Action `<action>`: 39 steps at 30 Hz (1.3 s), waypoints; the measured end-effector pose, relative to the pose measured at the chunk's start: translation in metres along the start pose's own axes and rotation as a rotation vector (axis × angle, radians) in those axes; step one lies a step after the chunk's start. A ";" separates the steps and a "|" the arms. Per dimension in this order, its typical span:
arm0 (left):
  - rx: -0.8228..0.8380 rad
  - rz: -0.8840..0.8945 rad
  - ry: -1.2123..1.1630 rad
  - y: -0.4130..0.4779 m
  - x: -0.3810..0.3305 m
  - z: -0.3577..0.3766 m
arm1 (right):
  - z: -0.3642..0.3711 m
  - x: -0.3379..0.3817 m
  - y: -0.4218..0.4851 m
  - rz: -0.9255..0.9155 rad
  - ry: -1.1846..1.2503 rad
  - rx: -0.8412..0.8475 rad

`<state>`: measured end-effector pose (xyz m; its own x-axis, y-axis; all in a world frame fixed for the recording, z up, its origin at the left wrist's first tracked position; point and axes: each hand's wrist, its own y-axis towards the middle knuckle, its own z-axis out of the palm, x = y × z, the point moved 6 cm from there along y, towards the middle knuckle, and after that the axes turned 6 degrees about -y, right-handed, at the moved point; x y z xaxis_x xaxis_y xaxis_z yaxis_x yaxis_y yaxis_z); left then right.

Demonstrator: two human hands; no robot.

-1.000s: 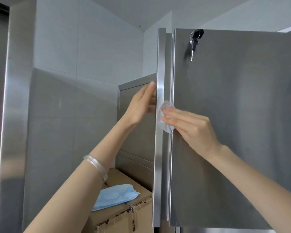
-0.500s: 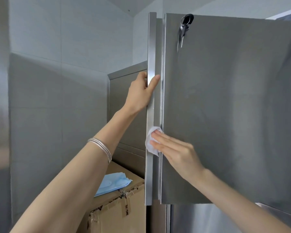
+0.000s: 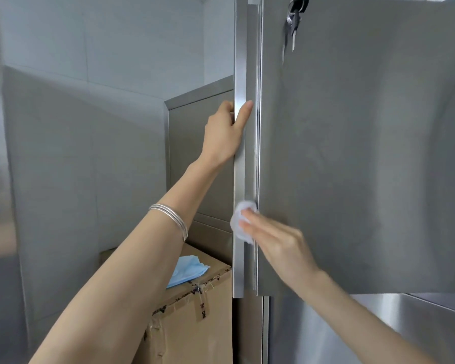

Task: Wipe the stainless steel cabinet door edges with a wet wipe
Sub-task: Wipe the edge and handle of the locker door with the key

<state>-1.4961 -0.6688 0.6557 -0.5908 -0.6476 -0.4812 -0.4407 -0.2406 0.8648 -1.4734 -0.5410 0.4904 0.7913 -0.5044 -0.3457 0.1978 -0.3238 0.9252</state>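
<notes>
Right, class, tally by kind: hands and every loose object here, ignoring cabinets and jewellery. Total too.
Hands: 2, left hand and right hand
Wet wipe: 1
Key bunch: 1
Cardboard box: 1
Blue packet: 1
Total: 6

Soft, cool, even light casts only faint shadows — the cabinet door (image 3: 365, 153) shows a dull sheen, not glare, the right hand (image 3: 279, 248) and wet wipe (image 3: 240, 223) are motion-blurred, and the left margin smears and bows.
</notes>
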 end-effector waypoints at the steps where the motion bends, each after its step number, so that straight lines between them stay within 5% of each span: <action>1: 0.004 -0.001 -0.005 0.000 -0.001 0.000 | -0.003 -0.005 0.017 0.022 -0.018 -0.033; 5: 0.098 0.012 -0.046 -0.022 0.011 0.002 | -0.001 -0.010 0.034 0.120 -0.085 -0.112; 11: 0.125 -0.021 -0.068 -0.073 0.037 0.008 | 0.016 0.039 -0.072 0.124 -0.084 0.118; 19: 0.084 0.032 -0.092 -0.073 0.037 0.011 | 0.007 0.011 -0.009 0.318 -0.080 -0.129; 26: 0.073 0.045 -0.049 -0.075 0.032 0.010 | 0.009 0.032 -0.047 0.248 -0.115 0.061; 32: 0.113 -0.010 -0.131 -0.096 0.045 0.013 | 0.001 0.027 -0.029 0.332 -0.102 -0.109; 37: 0.152 -0.035 -0.138 -0.106 0.050 0.012 | 0.005 0.056 -0.094 0.277 -0.042 0.210; 39: 0.187 -0.022 -0.165 -0.105 0.049 0.012 | -0.004 0.054 -0.089 0.279 -0.031 0.167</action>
<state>-1.4867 -0.6667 0.5400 -0.6755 -0.5131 -0.5295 -0.5629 -0.1050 0.8198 -1.4463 -0.5359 0.3900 0.7833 -0.6153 -0.0890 -0.1239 -0.2947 0.9475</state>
